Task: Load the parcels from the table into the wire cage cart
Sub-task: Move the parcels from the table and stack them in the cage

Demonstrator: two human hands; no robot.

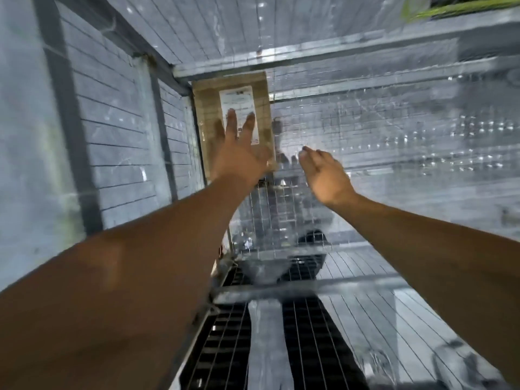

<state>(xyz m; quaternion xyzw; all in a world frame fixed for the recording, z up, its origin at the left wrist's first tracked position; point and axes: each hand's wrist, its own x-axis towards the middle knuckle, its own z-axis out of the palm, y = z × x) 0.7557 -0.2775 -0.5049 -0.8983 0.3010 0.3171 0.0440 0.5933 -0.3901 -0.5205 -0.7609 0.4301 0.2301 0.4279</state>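
A brown cardboard parcel (206, 114) with a white label lies flat on the mesh floor in the far left corner of the wire cage cart (309, 60). I look straight down into the cart. My left hand (239, 150) hovers over the parcel's near end with straight, spread fingers; whether it touches the box I cannot tell. Just to the parcel's right, my right hand (323, 175) hangs over the mesh floor, its fingers loosely bent and holding nothing.
The cart's wire walls rise on the left (118, 128) and at the back. Its near rail (295, 288) crosses under my forearms. My legs in dark trousers (309, 347) show through the near wall. The picture is blurred by motion.
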